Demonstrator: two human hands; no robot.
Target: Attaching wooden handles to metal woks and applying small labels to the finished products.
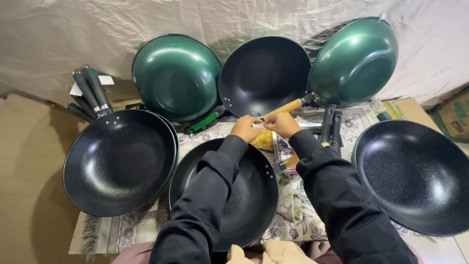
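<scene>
A small yellow packet (264, 139) is pinched by the fingers of both the left hand (245, 128) and the right hand (282, 124), above the black wok (244, 195) mid-cloth (132, 227); a steady, close grip is best kept.

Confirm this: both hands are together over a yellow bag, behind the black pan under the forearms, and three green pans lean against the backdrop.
Not three. The head view shows two green pans leaning there, with a black one between. The left hand and right hand do meet over the yellow bag, behind the black pan.

We see a creased pale sheet (234, 19) draped as backdrop, brown cardboard (24, 171) on the floor at left, and a cardboard box (454, 117) at right
</scene>
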